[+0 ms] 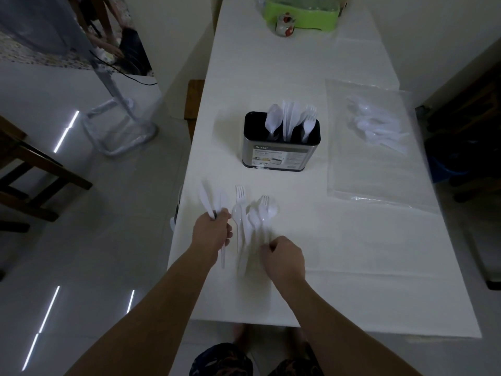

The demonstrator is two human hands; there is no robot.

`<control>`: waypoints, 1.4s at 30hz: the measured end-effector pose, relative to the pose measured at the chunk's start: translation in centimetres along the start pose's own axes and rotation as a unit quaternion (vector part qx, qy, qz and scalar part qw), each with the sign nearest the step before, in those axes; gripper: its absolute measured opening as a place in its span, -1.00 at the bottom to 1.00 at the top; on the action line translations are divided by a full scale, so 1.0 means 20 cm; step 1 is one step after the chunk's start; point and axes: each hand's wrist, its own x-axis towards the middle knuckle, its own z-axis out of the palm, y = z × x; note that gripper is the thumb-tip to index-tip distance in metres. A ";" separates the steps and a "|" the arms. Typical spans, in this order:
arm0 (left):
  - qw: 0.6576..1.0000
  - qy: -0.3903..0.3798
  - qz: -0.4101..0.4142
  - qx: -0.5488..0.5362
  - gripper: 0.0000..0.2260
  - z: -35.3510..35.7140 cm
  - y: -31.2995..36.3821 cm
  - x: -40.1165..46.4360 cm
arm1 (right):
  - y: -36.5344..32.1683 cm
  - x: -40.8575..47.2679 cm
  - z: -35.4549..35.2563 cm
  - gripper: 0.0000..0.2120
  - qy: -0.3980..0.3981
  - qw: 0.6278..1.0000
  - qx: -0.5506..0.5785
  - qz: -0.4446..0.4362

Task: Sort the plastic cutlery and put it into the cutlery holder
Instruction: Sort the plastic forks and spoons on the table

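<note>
A steel cutlery holder (280,156) with a black top stands mid-table and holds white spoons, knives and forks in separate slots. In front of it, near the table's left edge, lies a loose pile of white plastic cutlery (250,218): forks, spoons and a knife. My left hand (212,233) is shut on a white plastic knife (204,199), whose blade points away from me. A second knife (223,226) lies partly under that hand. My right hand (283,257) rests curled at the handle ends of the pile; whether it pinches a handle I cannot tell.
A clear plastic bag (376,147) with more white cutlery (376,123) lies at the right. A green basket (302,12) and a small jar (284,24) stand at the far end. The table (352,267) has a white cover. Wooden chairs stand to the left on the floor.
</note>
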 end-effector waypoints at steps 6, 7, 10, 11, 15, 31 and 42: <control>0.999 -0.039 -0.018 -0.002 -0.75 0.00 -0.03 0.00 | 0.02 0.00 -0.03 -0.82 0.021 0.998 0.047 0.033; 0.999 -0.042 -0.018 0.001 -0.76 0.00 -0.03 0.01 | 0.02 -0.01 -0.02 -0.81 0.029 0.998 0.046 0.028; 0.999 -0.047 -0.014 0.014 -0.84 0.00 -0.05 0.02 | -0.01 -0.03 0.00 -0.82 0.042 0.999 0.004 -0.017; 0.999 -0.047 -0.012 0.023 -0.86 -0.01 -0.05 0.02 | -0.02 -0.04 0.01 -0.81 0.038 0.998 -0.011 -0.038; 0.997 -0.029 -0.008 0.066 -0.90 -0.02 -0.07 0.04 | -0.07 -0.08 0.05 -0.73 0.008 0.993 -0.050 -0.102; 0.968 -0.012 0.063 0.244 -0.77 0.03 -0.18 0.01 | -0.06 -0.07 0.13 -0.78 0.015 0.998 -0.048 -0.049; 0.956 0.007 0.071 0.285 -0.83 0.03 -0.20 0.00 | -0.02 -0.06 0.09 -0.83 0.033 0.998 -0.053 -0.013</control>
